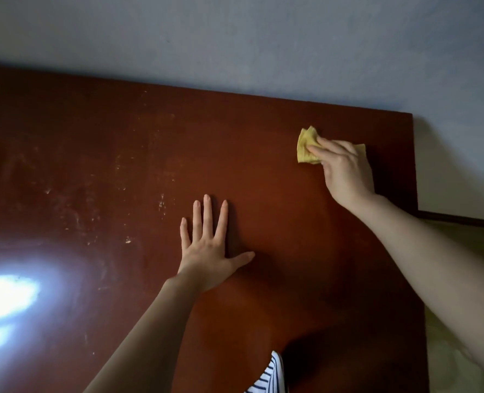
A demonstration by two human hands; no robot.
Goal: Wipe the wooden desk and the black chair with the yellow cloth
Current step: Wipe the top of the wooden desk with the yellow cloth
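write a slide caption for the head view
Right hand holds the yellow cloth on the wooden desk, far right corner; left hand rests flat.

Left hand (pixel 206 251) flat, fingers straight and spread, right hand (pixel 345 171) extended forward, fingers curled on yellow cloth (pixel 305 150)

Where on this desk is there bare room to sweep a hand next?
The wooden desk is bare from the left hand leftward and back to the wall. The wood between both hands is free too. Only the far right corner is taken: the right hand holds the yellow cloth there.
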